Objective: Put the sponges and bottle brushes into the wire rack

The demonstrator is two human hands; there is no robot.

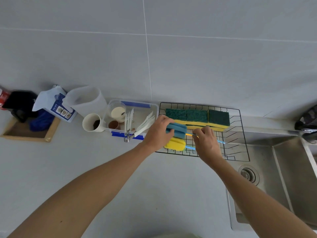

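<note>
Blue bottle brush (176,130) over the wire rack (240,134), foam head clamped in left hand (157,133), right hand (206,143) pinching its handle, yellow brush (175,144) just beneath, sponges (197,117) beyond both hands.

The rack (240,117) right of the middle of the frame is made of thin black wire in a grid, and the sponges (197,117) in it are dark green on top and yellow below. One brush (176,129) has a blue head and the other brush (175,143) has a yellow head, both with light blue handles. At left, the box (137,105) is clear with blue clips, the cup (91,122) is white, and the tray (51,131) is light brown wood.
</note>
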